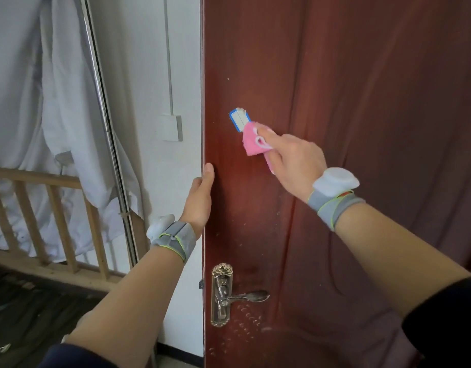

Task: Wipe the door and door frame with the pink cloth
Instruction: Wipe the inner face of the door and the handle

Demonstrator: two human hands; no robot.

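Reddish-brown wooden door [375, 102] fills the right of the view, its free vertical edge beside a white wall [149, 75]. The left hand [200, 200] grips that edge above the ornate brass lever handle [223, 294], thumb flat on the door face and fingers wrapped out of sight behind; the right hand [295, 160], higher up, holds the small pink cloth [251, 144] bunched in curled fingers. The cloth is pressed against the door face, touching the lower right corner of a small blue-bordered white label [239, 119].
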